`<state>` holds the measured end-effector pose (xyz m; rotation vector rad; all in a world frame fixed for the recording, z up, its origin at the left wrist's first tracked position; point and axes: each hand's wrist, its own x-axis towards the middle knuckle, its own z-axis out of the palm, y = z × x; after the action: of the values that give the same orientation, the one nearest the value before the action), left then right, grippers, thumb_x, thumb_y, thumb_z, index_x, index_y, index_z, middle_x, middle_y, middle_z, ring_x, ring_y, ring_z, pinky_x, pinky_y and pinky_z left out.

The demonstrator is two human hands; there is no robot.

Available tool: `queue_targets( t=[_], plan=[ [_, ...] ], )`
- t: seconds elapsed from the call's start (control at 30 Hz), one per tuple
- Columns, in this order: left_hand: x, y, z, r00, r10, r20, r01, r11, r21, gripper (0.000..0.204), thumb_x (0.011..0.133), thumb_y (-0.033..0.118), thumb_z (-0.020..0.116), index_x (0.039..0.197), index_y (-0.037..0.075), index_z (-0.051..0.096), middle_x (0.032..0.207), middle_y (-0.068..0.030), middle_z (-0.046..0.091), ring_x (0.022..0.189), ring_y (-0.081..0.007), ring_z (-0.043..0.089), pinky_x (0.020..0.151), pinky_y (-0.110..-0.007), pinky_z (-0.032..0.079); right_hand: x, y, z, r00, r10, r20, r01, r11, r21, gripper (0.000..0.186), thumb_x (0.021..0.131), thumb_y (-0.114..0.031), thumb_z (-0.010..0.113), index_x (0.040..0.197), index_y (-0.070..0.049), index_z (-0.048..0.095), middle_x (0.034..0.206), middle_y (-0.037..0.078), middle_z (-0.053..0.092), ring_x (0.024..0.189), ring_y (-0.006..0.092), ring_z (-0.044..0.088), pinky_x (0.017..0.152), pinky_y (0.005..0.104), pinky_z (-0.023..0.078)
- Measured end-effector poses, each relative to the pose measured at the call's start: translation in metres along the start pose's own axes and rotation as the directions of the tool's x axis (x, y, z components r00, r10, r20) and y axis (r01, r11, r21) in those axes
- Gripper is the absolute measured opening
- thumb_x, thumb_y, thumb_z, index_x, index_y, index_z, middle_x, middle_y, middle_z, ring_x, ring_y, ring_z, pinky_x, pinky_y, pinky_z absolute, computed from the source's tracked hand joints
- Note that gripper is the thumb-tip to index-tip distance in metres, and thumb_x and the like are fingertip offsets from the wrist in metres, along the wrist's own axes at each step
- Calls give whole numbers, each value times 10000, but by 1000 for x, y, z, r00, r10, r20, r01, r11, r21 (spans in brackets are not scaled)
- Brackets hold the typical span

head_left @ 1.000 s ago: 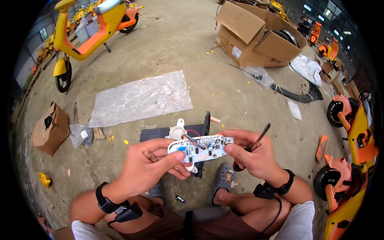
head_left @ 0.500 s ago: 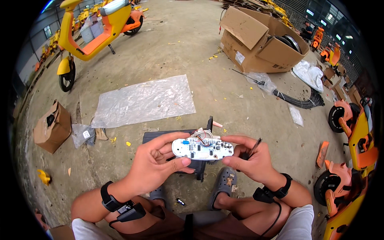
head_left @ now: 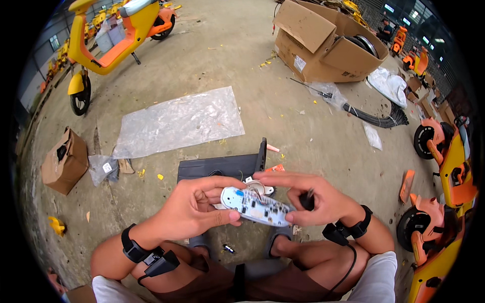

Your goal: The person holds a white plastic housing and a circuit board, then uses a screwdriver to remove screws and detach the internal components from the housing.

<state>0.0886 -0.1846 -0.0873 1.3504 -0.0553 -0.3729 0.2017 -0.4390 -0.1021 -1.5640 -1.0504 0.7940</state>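
Observation:
A white circuit board (head_left: pixel 260 206) with rounded ends, dark chips and a blue connector is held tilted in front of me. My left hand (head_left: pixel 197 206) pinches its left end between thumb and fingers. Against its right end rests the thumb of my right hand (head_left: pixel 318 199), with the index finger stretched over the wires (head_left: pixel 256 186) behind the board. A slim dark tool (head_left: pixel 306 200) is tucked in the right hand's fingers, its tip not visible. Partly hidden under the hands, a white housing piece (head_left: pixel 266 191) shows beside the wires. Beyond lies a black plastic panel (head_left: pixel 217 166).
A clear plastic sheet (head_left: pixel 182 121) lies on the concrete floor ahead. Cardboard boxes stand at left (head_left: pixel 65 161) and far right (head_left: pixel 323 45), near a cable bundle (head_left: pixel 376 118). Yellow-orange scooters are at far left (head_left: pixel 116 45) and right (head_left: pixel 449 171). A small part (head_left: pixel 229 248) lies between my feet.
The circuit board has tilted, its right end dropping toward me. My right index finger has reached left over the wires, and the tool has turned in that hand. More white housing shows behind.

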Motion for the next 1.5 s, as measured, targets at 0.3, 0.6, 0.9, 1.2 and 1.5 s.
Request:
queue_targets(
  t=[0.3,0.6,0.9,1.2,1.5],
  plan=[
    [2,1,2,998,-56,7,56,998,24,431,853,-51,656,1255,-45,503,1140,-132,642,1064,-151,597,887,-270,523,4,3,6,989,151,12,-151,987,59,394,820,-142,730,1200,-85,644,715,-22,603,510,25,382,493,212,301],
    [5,-6,2,993,-6,-119,14,997,70,419,815,-87,674,1197,-52,503,1100,-129,650,1038,-141,611,873,-264,529,10,22,13,954,178,-240,-146,978,148,215,790,-119,769,981,-59,689,567,-57,541,505,1,430,478,192,276],
    [11,-12,-6,932,49,-358,-88,992,-94,408,754,-192,625,1024,11,396,1012,-204,628,876,-286,691,759,-376,608,11,17,9,859,386,-337,-231,879,417,150,799,-60,760,856,-1,635,627,16,606,426,37,448,390,211,295],
    [18,-14,6,965,30,-260,-66,989,-130,589,897,-100,529,1424,11,291,1153,-146,564,1069,-249,606,871,-380,581,23,12,31,869,347,-352,-146,860,489,226,848,-178,738,880,14,623,716,49,674,455,30,476,398,193,334],
    [23,-19,6,986,-27,-166,-14,970,-241,406,941,-44,497,1343,-47,440,1297,-154,533,1163,-213,560,971,-332,514,33,16,41,793,353,-497,-76,867,493,214,870,-184,713,830,-2,609,696,54,661,442,36,466,391,195,339]
  ],
)
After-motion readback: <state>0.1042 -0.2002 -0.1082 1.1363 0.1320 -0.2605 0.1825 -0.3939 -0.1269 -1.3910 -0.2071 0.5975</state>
